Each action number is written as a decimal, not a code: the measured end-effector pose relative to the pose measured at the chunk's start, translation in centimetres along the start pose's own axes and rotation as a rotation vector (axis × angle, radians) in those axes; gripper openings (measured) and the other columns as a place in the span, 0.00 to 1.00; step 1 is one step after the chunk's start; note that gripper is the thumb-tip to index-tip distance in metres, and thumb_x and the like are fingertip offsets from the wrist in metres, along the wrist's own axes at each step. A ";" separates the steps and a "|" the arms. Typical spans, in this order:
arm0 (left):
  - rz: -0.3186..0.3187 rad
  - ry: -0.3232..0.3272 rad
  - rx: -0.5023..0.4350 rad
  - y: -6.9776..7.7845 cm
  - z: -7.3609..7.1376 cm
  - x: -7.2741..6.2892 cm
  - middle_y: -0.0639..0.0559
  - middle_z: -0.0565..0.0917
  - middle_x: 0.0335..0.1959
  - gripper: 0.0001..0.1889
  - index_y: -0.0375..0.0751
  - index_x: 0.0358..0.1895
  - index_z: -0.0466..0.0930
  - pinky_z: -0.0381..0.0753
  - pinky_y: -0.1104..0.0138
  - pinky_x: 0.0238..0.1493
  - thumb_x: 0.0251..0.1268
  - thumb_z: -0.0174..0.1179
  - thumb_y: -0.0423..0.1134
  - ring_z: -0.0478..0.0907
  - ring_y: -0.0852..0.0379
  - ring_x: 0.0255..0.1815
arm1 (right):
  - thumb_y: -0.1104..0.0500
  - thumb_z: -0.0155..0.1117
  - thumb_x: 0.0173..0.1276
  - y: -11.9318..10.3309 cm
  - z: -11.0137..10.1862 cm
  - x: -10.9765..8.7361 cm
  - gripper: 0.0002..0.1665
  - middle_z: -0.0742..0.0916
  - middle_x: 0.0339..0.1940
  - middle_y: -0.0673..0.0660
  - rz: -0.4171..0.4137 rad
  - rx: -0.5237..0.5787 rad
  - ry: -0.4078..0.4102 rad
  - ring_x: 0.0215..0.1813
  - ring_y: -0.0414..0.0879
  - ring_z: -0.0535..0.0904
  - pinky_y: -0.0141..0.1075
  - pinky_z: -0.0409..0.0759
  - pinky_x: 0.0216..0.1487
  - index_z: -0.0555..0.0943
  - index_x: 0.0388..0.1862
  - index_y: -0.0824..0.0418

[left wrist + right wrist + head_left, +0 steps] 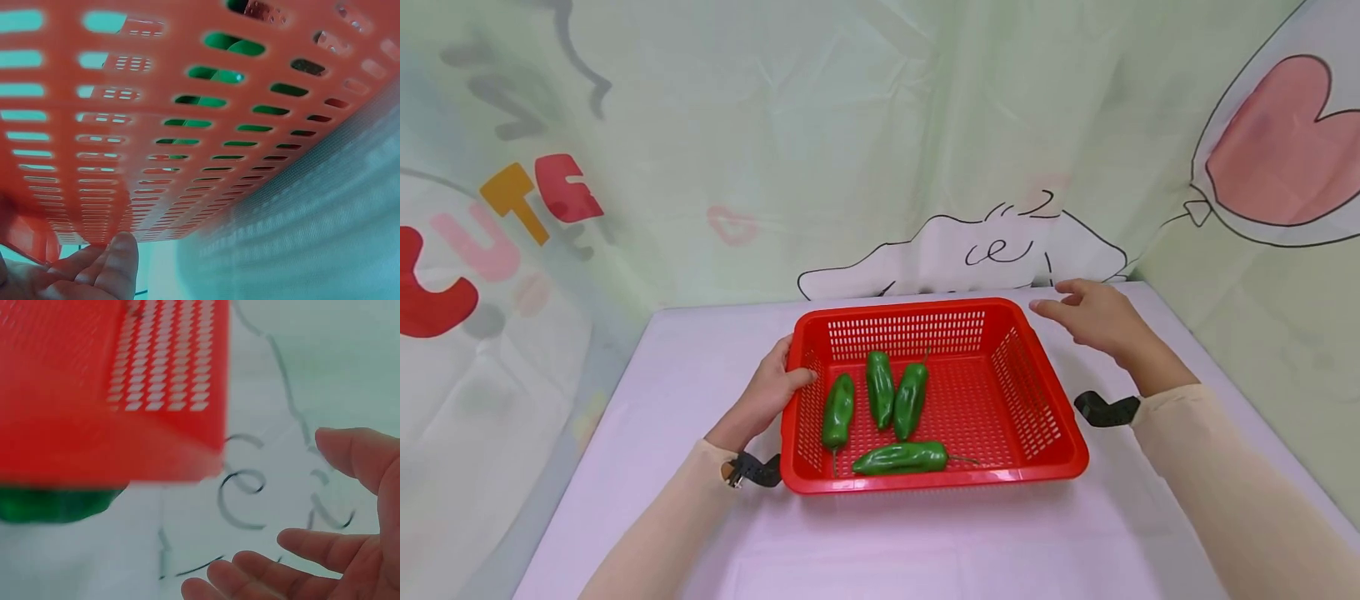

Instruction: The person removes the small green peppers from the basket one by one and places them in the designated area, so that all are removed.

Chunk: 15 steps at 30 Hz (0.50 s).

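Left hand (767, 387) gripping red basket (932, 481) by its left rim, thumb hooked over top, fingers (119, 269) against outside wall. Right hand (1097, 318) holding nothing, fingers relaxed and spread, just off basket's far right corner. Four glossy green peppers (911, 402) inside, one lying sideways along near edge. Pale worktop (850, 550) underneath, fwiw.

Long beige slvs (1232, 492) – blk wrist straps (1105, 410), L & R.
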<state>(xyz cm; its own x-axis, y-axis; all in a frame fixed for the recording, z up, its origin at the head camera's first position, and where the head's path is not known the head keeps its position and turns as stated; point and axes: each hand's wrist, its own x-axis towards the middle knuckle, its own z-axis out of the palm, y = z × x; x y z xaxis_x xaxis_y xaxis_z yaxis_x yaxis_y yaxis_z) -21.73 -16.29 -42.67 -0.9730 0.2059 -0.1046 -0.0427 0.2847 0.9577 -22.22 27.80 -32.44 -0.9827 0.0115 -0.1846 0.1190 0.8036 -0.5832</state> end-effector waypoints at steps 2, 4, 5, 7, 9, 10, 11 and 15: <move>-0.003 0.000 0.000 0.1 0.0 0.0 0.36 0.73 0.71 0.38 0.40 0.81 0.52 0.88 0.50 0.54 0.69 0.56 0.31 0.80 0.37 0.63 | 0.33 0.55 0.75 -1.1 0.0 -0.3 0.54 0.70 0.73 0.79 -0.018 0.022 0.009 0.59 0.73 0.81 0.64 0.84 0.57 0.56 0.81 0.71; -0.004 -0.002 -0.003 0.1 -0.1 0.0 0.36 0.73 0.71 0.38 0.40 0.81 0.52 0.88 0.50 0.53 0.69 0.56 0.31 0.80 0.37 0.62 | 0.34 0.57 0.75 -2.2 0.1 -0.5 0.54 0.70 0.73 0.78 -0.029 0.045 0.006 0.60 0.73 0.80 0.64 0.84 0.58 0.56 0.82 0.70; -0.005 -0.003 -0.005 0.1 -0.1 0.0 0.36 0.73 0.71 0.38 0.40 0.81 0.52 0.88 0.50 0.53 0.69 0.56 0.31 0.80 0.37 0.62 | 0.35 0.57 0.75 -2.6 0.2 -0.5 0.53 0.70 0.73 0.78 -0.033 0.056 0.003 0.61 0.73 0.80 0.64 0.83 0.59 0.56 0.82 0.70; -0.004 -0.006 -0.011 0.1 -0.1 0.0 0.36 0.73 0.70 0.38 0.40 0.81 0.52 0.88 0.51 0.53 0.70 0.56 0.31 0.81 0.37 0.62 | 0.37 0.58 0.76 -3.5 0.6 -0.4 0.51 0.70 0.73 0.78 -0.040 0.070 -0.016 0.62 0.72 0.79 0.62 0.83 0.60 0.57 0.82 0.70; -0.003 -0.008 -0.015 0.1 -0.1 -0.1 0.35 0.73 0.70 0.38 0.40 0.81 0.52 0.88 0.51 0.53 0.70 0.55 0.31 0.81 0.37 0.62 | 0.39 0.59 0.76 -4.3 1.2 -0.2 0.50 0.71 0.73 0.77 -0.043 0.085 -0.038 0.63 0.71 0.78 0.60 0.84 0.59 0.58 0.81 0.70; -0.003 -0.009 -0.016 0.0 -0.1 0.0 0.35 0.73 0.70 0.38 0.40 0.81 0.52 0.88 0.51 0.53 0.70 0.55 0.31 0.81 0.37 0.62 | 0.40 0.59 0.76 -4.7 1.6 -0.1 0.49 0.71 0.73 0.77 -0.042 0.094 -0.053 0.64 0.71 0.78 0.59 0.85 0.59 0.58 0.81 0.71; -0.002 -0.010 -0.017 0.0 -0.1 0.0 0.35 0.73 0.70 0.38 0.40 0.81 0.52 0.88 0.51 0.53 0.70 0.55 0.31 0.81 0.37 0.62 | 0.41 0.60 0.76 -5.0 2.1 0.1 0.49 0.71 0.72 0.77 -0.040 0.099 -0.067 0.64 0.70 0.77 0.57 0.86 0.58 0.58 0.81 0.71; -0.001 -0.010 -0.017 -0.1 -0.1 0.0 0.36 0.73 0.70 0.38 0.40 0.81 0.52 0.88 0.51 0.53 0.70 0.55 0.31 0.81 0.37 0.61 | 0.42 0.62 0.76 -5.8 4.1 0.8 0.49 0.72 0.72 0.76 -0.023 0.123 -0.132 0.64 0.67 0.78 0.52 0.88 0.55 0.58 0.80 0.73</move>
<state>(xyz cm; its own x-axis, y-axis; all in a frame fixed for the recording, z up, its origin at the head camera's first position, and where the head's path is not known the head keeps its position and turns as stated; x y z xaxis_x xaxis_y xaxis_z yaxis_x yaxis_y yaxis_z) -21.79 -16.42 -42.77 -0.9706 0.2151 -0.1081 -0.0476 0.2686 0.9621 -23.13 20.67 -32.44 -0.9592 -0.0907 -0.2676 0.1212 0.7236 -0.6795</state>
